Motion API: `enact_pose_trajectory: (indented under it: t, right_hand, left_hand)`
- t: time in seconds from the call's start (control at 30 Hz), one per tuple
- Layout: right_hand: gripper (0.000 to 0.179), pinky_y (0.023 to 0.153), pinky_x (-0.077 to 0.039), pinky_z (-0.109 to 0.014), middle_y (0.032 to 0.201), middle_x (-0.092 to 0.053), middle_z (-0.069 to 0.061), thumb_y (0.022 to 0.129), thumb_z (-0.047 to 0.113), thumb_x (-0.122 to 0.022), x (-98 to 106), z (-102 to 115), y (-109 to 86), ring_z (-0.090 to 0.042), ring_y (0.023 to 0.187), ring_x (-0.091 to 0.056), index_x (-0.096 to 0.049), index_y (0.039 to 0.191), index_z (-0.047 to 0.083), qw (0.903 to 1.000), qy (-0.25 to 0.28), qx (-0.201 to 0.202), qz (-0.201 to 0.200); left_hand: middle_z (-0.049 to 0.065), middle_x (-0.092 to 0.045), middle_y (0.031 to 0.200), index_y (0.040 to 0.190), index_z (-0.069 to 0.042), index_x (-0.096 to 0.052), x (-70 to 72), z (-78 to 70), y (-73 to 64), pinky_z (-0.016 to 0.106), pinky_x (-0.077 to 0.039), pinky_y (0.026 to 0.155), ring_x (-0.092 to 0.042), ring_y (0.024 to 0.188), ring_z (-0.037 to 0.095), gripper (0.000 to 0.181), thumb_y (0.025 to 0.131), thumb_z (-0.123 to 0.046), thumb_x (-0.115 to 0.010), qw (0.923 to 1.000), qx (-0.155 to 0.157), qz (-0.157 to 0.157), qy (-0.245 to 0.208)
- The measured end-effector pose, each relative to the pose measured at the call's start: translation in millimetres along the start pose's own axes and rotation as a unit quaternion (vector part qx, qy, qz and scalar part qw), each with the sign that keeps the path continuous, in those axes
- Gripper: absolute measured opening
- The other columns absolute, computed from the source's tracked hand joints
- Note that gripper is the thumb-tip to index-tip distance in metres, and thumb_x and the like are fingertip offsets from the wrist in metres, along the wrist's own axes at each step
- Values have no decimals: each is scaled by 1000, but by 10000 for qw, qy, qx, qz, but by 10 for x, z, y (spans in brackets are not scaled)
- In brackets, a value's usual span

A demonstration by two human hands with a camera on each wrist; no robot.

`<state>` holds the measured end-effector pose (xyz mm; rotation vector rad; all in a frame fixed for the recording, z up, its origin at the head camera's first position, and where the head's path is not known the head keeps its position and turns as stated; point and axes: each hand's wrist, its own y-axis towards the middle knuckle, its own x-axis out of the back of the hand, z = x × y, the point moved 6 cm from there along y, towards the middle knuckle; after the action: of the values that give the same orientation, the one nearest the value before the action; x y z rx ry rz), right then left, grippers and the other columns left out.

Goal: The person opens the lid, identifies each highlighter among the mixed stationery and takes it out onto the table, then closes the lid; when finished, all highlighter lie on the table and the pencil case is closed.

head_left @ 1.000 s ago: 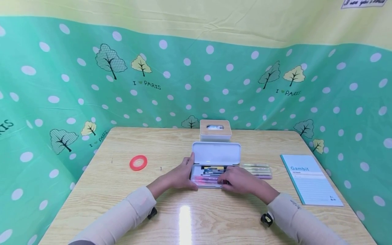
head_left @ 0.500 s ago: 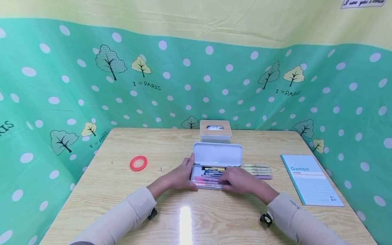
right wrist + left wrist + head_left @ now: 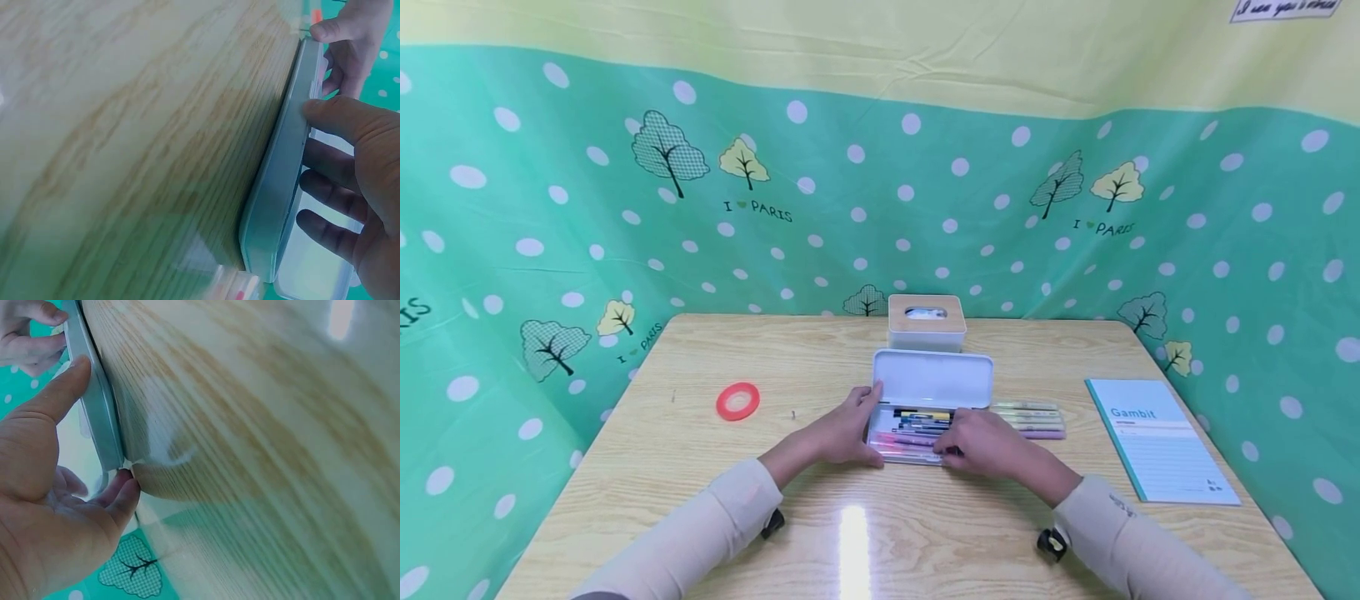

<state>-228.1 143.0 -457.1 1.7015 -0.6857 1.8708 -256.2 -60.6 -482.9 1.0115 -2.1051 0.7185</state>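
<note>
A white pencil case (image 3: 933, 377) lies on the table, its lid raised at the back. Inside are several pens (image 3: 917, 423), dark and yellow toward the back, pink and purple nearer the front. My left hand (image 3: 848, 427) grips the case's left end; the left wrist view has its thumb (image 3: 78, 369) on the front side and fingers curled at the end corner. Toward the right end, my right hand (image 3: 981, 442) holds the front wall, thumb (image 3: 322, 111) outside and fingers reaching inside over the pens. The right wall hides these fingertips, so whether they touch pens is unclear.
Behind the case stands a tissue box (image 3: 927, 322) with a wooden top. Several pale markers (image 3: 1037, 419) lie right of the case, partly behind my right hand. A notebook (image 3: 1161, 442) is farther right; a red tape roll (image 3: 737, 402) lies left. A patterned curtain (image 3: 820, 192) backs the table.
The pencil case and its pens have shifted very slightly right. My left index fingertip has moved a little, onto the lid's left edge. My right hand stays nearly in place.
</note>
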Motion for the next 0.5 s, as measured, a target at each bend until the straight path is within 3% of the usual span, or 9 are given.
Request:
enact_pose_trajectory:
  t: [0.13,0.5]
  right_hand:
    - [14,60,-38,-17,86,-74,13,92,30,-73,16,26,8,-3,70,-45,-82,103,26,10000,69,-23,-27]
    - [16,70,-48,-22,92,-76,12,91,28,-77,92,-12,-33,-5,82,-55,-82,105,23,9992,241,-106,-314]
  left_hand:
    - [23,-14,168,164,-7,1,5,-1,4,46,-32,124,-32,151,39,131,76,-44,-88,10000,23,0,1]
    - [26,-15,165,164,-5,5,3,11,-4,45,-34,123,-37,147,40,135,75,-44,-89,10000,29,-76,1]
